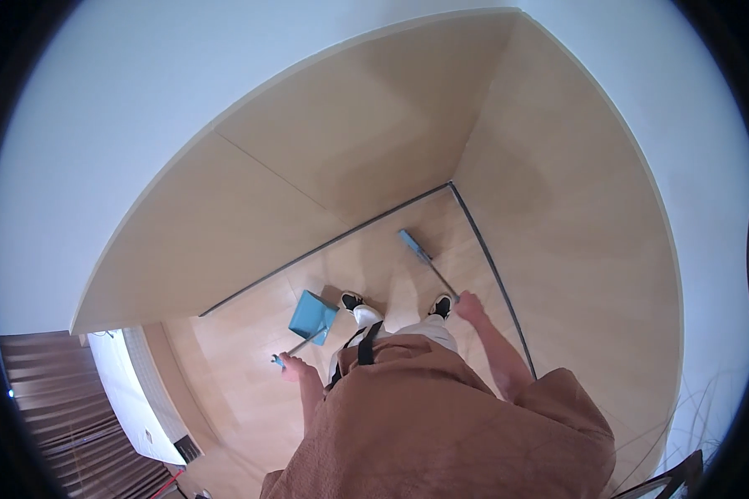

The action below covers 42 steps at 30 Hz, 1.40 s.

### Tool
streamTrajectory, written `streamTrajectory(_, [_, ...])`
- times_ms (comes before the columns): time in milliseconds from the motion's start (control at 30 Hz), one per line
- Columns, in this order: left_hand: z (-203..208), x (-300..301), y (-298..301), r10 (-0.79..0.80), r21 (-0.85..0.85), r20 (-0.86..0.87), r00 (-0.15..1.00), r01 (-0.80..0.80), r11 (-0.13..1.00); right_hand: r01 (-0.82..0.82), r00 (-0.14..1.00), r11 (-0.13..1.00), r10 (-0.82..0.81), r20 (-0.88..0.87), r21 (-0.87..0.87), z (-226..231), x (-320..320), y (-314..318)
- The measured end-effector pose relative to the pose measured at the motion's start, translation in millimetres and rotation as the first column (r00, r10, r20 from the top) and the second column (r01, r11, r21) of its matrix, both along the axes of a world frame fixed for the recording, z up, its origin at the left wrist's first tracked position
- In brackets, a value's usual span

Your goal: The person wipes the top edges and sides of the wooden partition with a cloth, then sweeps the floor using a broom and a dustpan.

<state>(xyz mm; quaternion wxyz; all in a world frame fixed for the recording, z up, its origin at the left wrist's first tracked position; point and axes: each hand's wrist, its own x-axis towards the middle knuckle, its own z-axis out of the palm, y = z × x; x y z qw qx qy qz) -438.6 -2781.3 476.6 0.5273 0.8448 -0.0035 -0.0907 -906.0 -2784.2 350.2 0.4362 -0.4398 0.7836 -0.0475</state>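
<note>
My left hand (292,367) is closed round the upper end of a long handle that leads to a blue dustpan (312,316). The dustpan is on or just above the floor, left of my feet. In my right hand (469,307) is the handle of a broom (414,244) with a narrow blue head. That head lies out ahead of my feet, toward the corner of the two walls, and its stick slants back to my fist. Whether the broom head touches the floor I cannot tell.
Wood-toned wall panels (374,158) meet in a corner ahead, with a dark baseboard (491,258) along the floor. My black-and-white shoes (352,300) stand on the light wood floor (233,366). Brown curtains (75,416) hang at the far left beside a white panel (133,399).
</note>
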Motion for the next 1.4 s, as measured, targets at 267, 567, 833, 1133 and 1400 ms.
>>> streamTrajectory(267, [38, -27, -9, 0.201, 0.033, -0.087, 0.976, -0.199, 0.980, 0.050, 0.994, 0.995, -0.042, -0.101, 0.081, 25, -77, -110])
streamTrajectory(567, [78, -44, 7, 0.028, 0.060, 0.068, 0.997, -0.033, 0.998, -0.362, 0.932, 0.931, 0.363, -0.011, 0.050, 54, -23, -110])
streamTrajectory(833, [60, -41, -3, -0.456, 0.714, 0.386, 0.802, 0.054, 0.699, -0.309, 0.951, 0.948, 0.305, 0.058, 0.078, 70, 4, -18])
streamTrajectory(1133, [5, -2, -44, -0.899, 0.842, -0.036, 0.437, 0.498, 0.208, 0.069, 0.998, 0.974, -0.065, 0.024, -0.215, -58, 28, 55])
streamTrajectory(1400, [-72, 67, -88, -0.966, 0.841, -0.235, 0.105, 0.520, -0.148, 0.304, 0.952, 0.950, -0.306, -0.011, -0.064, -31, 78, 2])
